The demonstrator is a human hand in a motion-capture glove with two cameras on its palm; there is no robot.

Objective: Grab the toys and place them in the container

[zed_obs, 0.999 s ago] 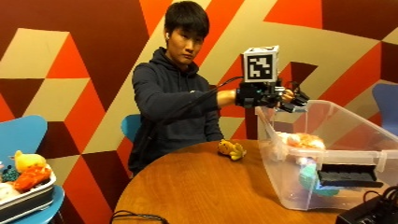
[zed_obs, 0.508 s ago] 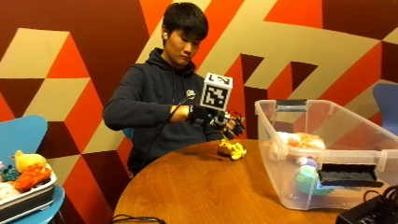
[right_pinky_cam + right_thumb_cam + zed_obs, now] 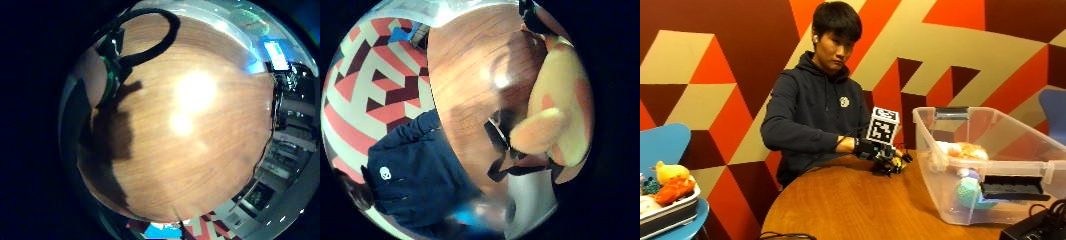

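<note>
Pick-up step: gloved hand [image 3: 881, 156] down on the table [image 3: 859, 210] over the yellow toy [image 3: 559, 105] beside the bin [image 3: 986, 165], fingers apparently curling around it though closure unclear; next, lift into bin.

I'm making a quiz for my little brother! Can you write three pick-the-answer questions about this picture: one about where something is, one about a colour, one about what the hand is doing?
1. Where is the yellow toy?
A. On the round wooden table, beside the clear container
B. On the floor
C. On the person's head

2. What colour is the glove?
A. White
B. Black
C. Pink

3. What is the gloved right hand doing?
A. Waving in the air
B. Resting in a pocket
C. Down at the yellow toy on the table

Answers:
1 A, the toy lies on the wood next to the bin.
2 B, the glove looks black.
3 C, the hand sits right over the toy.
</note>
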